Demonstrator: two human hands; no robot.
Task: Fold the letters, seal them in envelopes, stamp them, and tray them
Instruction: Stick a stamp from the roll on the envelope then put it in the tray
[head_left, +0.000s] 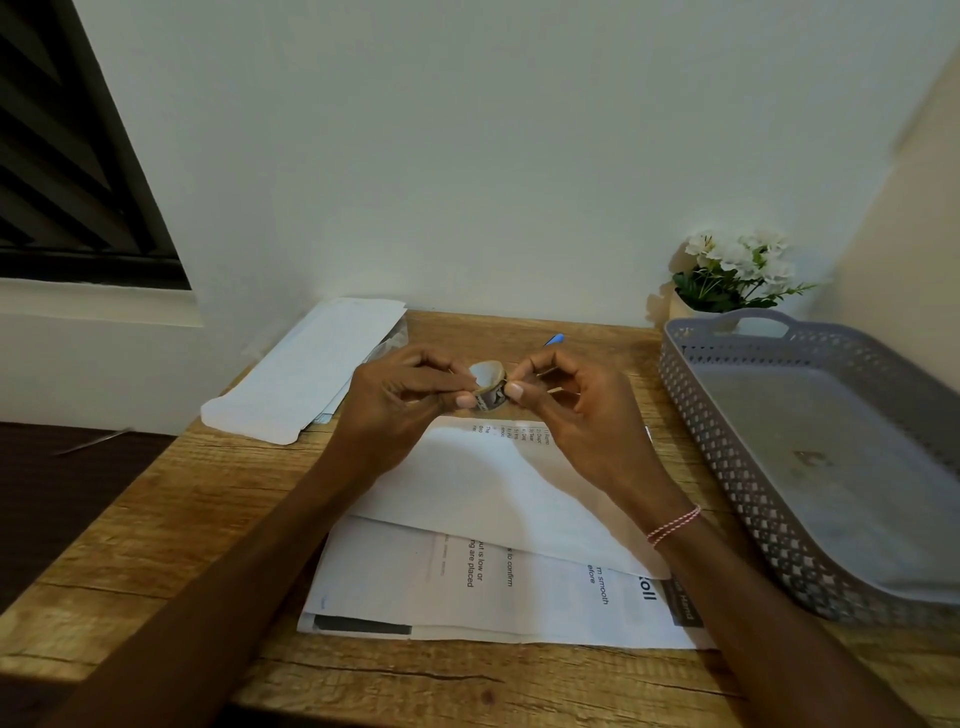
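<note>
— Hands?
— Left hand (400, 400) and right hand (566, 400), each grip pinched on a small stamp roll (489, 387), raised above worktop (208, 519) centre.
— Elsewhere?
— Printed letters (467, 587) toward near edge; envelopes (306, 374) at far left corner; grey tray (810, 462) along right edge.

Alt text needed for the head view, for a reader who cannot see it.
Both hands, left hand and right hand, pinch a small roll of stamps above a white envelope lying on printed letters on a wooden table. A grey perforated tray sits to the right, more envelopes at far left.
</note>
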